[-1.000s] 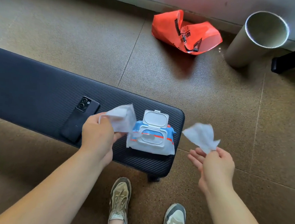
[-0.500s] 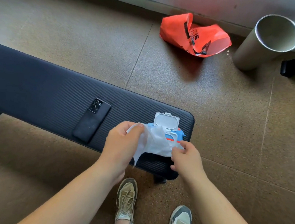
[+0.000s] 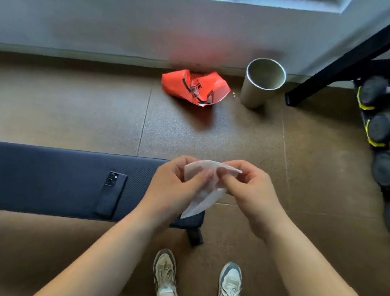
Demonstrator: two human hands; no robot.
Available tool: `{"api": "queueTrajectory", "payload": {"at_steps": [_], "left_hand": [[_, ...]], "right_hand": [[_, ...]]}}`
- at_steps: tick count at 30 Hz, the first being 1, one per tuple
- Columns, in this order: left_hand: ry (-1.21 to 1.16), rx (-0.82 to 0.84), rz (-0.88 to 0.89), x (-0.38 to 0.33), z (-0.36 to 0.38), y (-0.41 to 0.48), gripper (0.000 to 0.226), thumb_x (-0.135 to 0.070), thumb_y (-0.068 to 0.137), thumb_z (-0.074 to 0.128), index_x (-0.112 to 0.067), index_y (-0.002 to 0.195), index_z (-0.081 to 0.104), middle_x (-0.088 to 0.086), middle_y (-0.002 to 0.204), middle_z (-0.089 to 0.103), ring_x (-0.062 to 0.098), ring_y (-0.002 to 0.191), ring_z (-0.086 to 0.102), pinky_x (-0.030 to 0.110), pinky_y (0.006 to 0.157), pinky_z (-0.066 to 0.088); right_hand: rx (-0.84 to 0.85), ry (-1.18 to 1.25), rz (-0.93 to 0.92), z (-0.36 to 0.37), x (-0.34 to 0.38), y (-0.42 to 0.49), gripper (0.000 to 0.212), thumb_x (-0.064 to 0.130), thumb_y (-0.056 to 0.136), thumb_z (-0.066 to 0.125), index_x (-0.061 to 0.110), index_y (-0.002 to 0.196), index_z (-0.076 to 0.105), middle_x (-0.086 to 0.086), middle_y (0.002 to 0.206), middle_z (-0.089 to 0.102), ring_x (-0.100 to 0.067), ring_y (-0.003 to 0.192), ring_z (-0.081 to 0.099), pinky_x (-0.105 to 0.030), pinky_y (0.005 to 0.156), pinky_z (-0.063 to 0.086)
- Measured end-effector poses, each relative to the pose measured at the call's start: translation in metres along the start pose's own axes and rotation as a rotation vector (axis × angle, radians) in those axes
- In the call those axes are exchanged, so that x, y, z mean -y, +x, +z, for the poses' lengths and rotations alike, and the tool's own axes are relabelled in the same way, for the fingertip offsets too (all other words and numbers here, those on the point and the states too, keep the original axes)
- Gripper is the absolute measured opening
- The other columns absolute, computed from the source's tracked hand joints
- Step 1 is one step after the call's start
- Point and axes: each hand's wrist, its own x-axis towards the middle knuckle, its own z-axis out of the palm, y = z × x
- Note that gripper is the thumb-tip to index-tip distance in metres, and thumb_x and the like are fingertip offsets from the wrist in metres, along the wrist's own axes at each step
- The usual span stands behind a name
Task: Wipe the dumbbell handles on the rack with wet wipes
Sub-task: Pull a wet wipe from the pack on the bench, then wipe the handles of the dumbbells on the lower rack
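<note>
Left hand (image 3: pixel 176 188) and right hand (image 3: pixel 249 190) both pinching one white wet wipe (image 3: pixel 205 191) over the bench's (image 3: pixel 45 177) right end. Dumbbells (image 3: pixel 379 131) racked at far right, bare floor (image 3: pixel 317 170) between.

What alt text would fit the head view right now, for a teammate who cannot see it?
Both hands, left hand and right hand, pinch a white wet wipe between them above the end of a dark padded bench where a phone lies. Dumbbells sit on a rack at the right edge; an orange bag and a metal cylinder stand on the floor.
</note>
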Motion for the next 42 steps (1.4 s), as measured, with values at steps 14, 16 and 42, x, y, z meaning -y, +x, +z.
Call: {"api": "queueTrajectory", "payload": {"at_steps": [14, 16, 42], "left_hand": [[0.265, 0.566, 0.158, -0.130, 0.224, -0.214, 0.027, -0.014, 0.084, 0.086, -0.018, 0.107, 0.075, 0.008, 0.101, 0.079, 0.030, 0.097, 0.075, 0.038, 0.080, 0.062], [0.391, 0.717, 0.188, -0.135, 0.273, -0.246, 0.026, -0.008, 0.083, 0.084, -0.022, 0.104, 0.078, 0.006, 0.100, 0.079, 0.023, 0.091, 0.076, 0.038, 0.080, 0.063], [0.677, 1.514, -0.269, -0.028, 0.771, -0.514, 0.041, -0.014, 0.084, 0.080, -0.012, 0.123, 0.070, 0.016, 0.117, 0.074, 0.030, 0.106, 0.072, 0.046, 0.097, 0.056]], "right_hand": [[-0.236, -0.240, -0.006, -0.242, 0.080, -0.296, 0.024, 0.027, 0.080, 0.087, 0.012, 0.084, 0.069, -0.003, 0.075, 0.071, -0.008, 0.070, 0.063, -0.032, 0.067, 0.053], [-0.296, -0.264, -0.003, -0.291, 0.075, -0.341, 0.028, 0.032, 0.074, 0.092, 0.017, 0.083, 0.070, 0.006, 0.070, 0.068, -0.004, 0.066, 0.060, -0.027, 0.063, 0.051], [-1.095, 0.190, 0.259, -0.622, -0.169, -0.759, 0.016, 0.022, 0.104, 0.060, 0.030, 0.100, 0.073, 0.003, 0.093, 0.073, -0.015, 0.088, 0.067, -0.024, 0.070, 0.054]]}}
